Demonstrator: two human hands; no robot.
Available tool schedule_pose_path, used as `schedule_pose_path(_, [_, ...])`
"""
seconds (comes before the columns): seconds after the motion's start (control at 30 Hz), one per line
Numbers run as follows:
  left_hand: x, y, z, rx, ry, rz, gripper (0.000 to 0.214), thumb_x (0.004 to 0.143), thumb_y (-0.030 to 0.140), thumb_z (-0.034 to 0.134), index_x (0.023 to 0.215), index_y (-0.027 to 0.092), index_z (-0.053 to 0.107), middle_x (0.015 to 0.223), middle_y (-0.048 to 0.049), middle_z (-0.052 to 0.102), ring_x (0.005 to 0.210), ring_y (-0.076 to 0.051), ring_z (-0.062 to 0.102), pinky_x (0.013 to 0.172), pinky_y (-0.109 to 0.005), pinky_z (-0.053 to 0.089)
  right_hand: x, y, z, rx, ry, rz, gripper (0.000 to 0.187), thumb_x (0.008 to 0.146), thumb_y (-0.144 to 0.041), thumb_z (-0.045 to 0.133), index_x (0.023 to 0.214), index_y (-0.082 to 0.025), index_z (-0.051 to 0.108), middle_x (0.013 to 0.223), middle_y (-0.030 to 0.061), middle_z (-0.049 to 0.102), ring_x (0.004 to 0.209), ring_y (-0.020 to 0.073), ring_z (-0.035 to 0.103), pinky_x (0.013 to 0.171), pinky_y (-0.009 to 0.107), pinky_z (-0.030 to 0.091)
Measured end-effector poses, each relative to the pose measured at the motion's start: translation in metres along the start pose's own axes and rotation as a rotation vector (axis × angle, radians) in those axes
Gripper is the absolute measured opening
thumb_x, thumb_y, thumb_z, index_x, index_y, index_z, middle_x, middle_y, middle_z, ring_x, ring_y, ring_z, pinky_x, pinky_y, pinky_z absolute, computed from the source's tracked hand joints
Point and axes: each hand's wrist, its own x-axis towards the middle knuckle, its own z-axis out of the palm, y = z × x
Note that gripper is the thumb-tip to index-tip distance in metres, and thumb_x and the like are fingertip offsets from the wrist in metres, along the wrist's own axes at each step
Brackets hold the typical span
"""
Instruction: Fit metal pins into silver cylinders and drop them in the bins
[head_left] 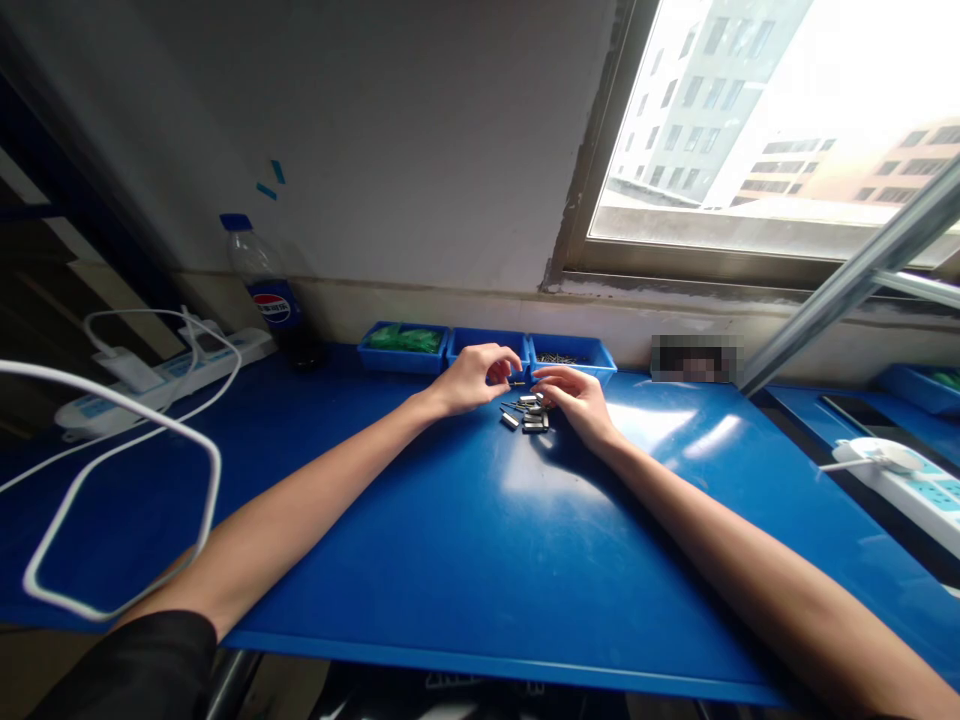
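Note:
My left hand (478,380) is curled just in front of the blue bins, its thumb and fingers bent toward each other. A thin, pin-like piece with a brassy tint (517,383) shows at its thumb tip. Facing it from the right, my right hand (576,402) has its fingers bent and drawn together; whatever they hold is too small to make out. Below and between both hands lies a loose pile of small silver-and-black cylindrical pieces (534,416) on the blue table (450,530), with a few thin dark pins among them.
Along the wall stand a blue bin with green contents (405,362), a middle blue bin (456,350) and one with small dark pins (574,368). Left are a cola bottle (274,300), a power strip (82,410) and a looping white cable (214,480). Another power strip (922,500) lies right.

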Motion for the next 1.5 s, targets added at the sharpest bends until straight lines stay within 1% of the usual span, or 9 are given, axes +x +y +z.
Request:
schedule_pose_path(0.23, [0.001, 0.005, 0.003, -0.104, 0.009, 0.012, 0.025, 0.078, 0.013, 0.072, 0.102, 0.015, 0.072, 0.090, -0.0039, 0.073, 0.079, -0.015, 0.070, 0.075, -0.026, 0.058, -0.005, -0.004, 0.002, 0.003, -0.131, 0.007, 0.034, 0.076, -0.041, 0.083, 0.103, -0.020, 0.081, 0.092, 0.0069, 0.081, 0.081, 0.0232, 0.075, 0.072, 0.033, 0.059])
schedule_pose_path(0.43, [-0.002, 0.006, 0.006, 0.053, -0.003, -0.080, 0.012, 0.081, 0.024, 0.075, 0.086, 0.014, 0.071, 0.080, -0.0034, 0.074, 0.071, -0.016, 0.069, 0.067, -0.025, 0.054, -0.003, -0.002, 0.001, 0.026, -0.047, 0.001, 0.028, 0.077, -0.041, 0.083, 0.094, -0.020, 0.082, 0.085, 0.0065, 0.080, 0.073, 0.0219, 0.074, 0.069, 0.034, 0.059])
schedule_pose_path(0.5, [-0.003, 0.004, 0.007, 0.129, -0.075, -0.092, 0.012, 0.085, 0.026, 0.073, 0.086, 0.015, 0.074, 0.082, -0.0048, 0.076, 0.074, -0.017, 0.071, 0.070, -0.026, 0.054, 0.000, 0.001, 0.000, 0.024, 0.058, -0.033, 0.027, 0.076, -0.041, 0.082, 0.094, -0.020, 0.081, 0.087, 0.0069, 0.080, 0.076, 0.0229, 0.074, 0.073, 0.036, 0.061])
schedule_pose_path(0.6, [-0.005, -0.002, 0.010, 0.178, -0.238, -0.002, 0.019, 0.089, 0.019, 0.067, 0.103, 0.017, 0.079, 0.104, -0.0070, 0.080, 0.096, -0.020, 0.075, 0.087, -0.028, 0.056, 0.003, 0.006, -0.002, 0.022, 0.197, -0.074, 0.035, 0.077, -0.039, 0.079, 0.107, -0.020, 0.079, 0.104, 0.0099, 0.080, 0.093, 0.0265, 0.076, 0.082, 0.040, 0.061])
schedule_pose_path(0.67, [-0.005, -0.005, 0.012, 0.202, -0.326, 0.061, 0.027, 0.089, 0.014, 0.064, 0.110, 0.020, 0.079, 0.116, -0.0066, 0.079, 0.107, -0.021, 0.074, 0.095, -0.028, 0.054, 0.004, 0.009, -0.003, 0.016, 0.225, -0.081, 0.045, 0.078, -0.036, 0.077, 0.121, -0.022, 0.074, 0.119, 0.0114, 0.077, 0.099, 0.0271, 0.075, 0.084, 0.041, 0.061])
schedule_pose_path(0.77, [-0.004, -0.006, 0.013, 0.255, -0.391, 0.116, 0.030, 0.090, 0.009, 0.060, 0.105, 0.023, 0.081, 0.121, -0.0045, 0.078, 0.109, -0.021, 0.073, 0.095, -0.027, 0.054, 0.004, 0.008, -0.004, 0.011, 0.194, -0.075, 0.054, 0.077, -0.033, 0.075, 0.130, -0.023, 0.069, 0.129, 0.0121, 0.073, 0.093, 0.0255, 0.075, 0.082, 0.041, 0.061])
schedule_pose_path(1.0, [-0.005, -0.005, 0.009, 0.367, -0.386, 0.127, 0.021, 0.094, 0.013, 0.060, 0.092, 0.019, 0.081, 0.114, -0.0075, 0.076, 0.096, -0.019, 0.074, 0.086, -0.026, 0.054, 0.001, 0.003, -0.002, 0.029, 0.142, -0.053, 0.048, 0.076, -0.028, 0.070, 0.124, -0.023, 0.069, 0.119, 0.0102, 0.076, 0.080, 0.0220, 0.073, 0.076, 0.039, 0.059])
schedule_pose_path(1.23, [-0.008, -0.004, 0.013, 0.473, -0.364, 0.124, 0.027, 0.096, 0.017, 0.060, 0.115, 0.025, 0.077, 0.119, -0.0062, 0.072, 0.099, -0.019, 0.071, 0.083, -0.025, 0.052, 0.002, 0.006, -0.002, 0.045, 0.140, -0.039, 0.044, 0.075, -0.028, 0.070, 0.118, -0.022, 0.069, 0.110, 0.0080, 0.078, 0.076, 0.0201, 0.072, 0.073, 0.036, 0.058])
schedule_pose_path(1.5, [-0.006, 0.001, 0.009, 0.538, -0.371, 0.103, 0.019, 0.098, 0.023, 0.057, 0.095, 0.019, 0.076, 0.117, -0.0074, 0.070, 0.095, -0.019, 0.068, 0.080, -0.025, 0.049, 0.002, 0.008, -0.003, 0.016, 0.120, -0.031, 0.038, 0.078, -0.030, 0.069, 0.115, -0.021, 0.070, 0.109, 0.0083, 0.078, 0.078, 0.0207, 0.073, 0.071, 0.034, 0.058])
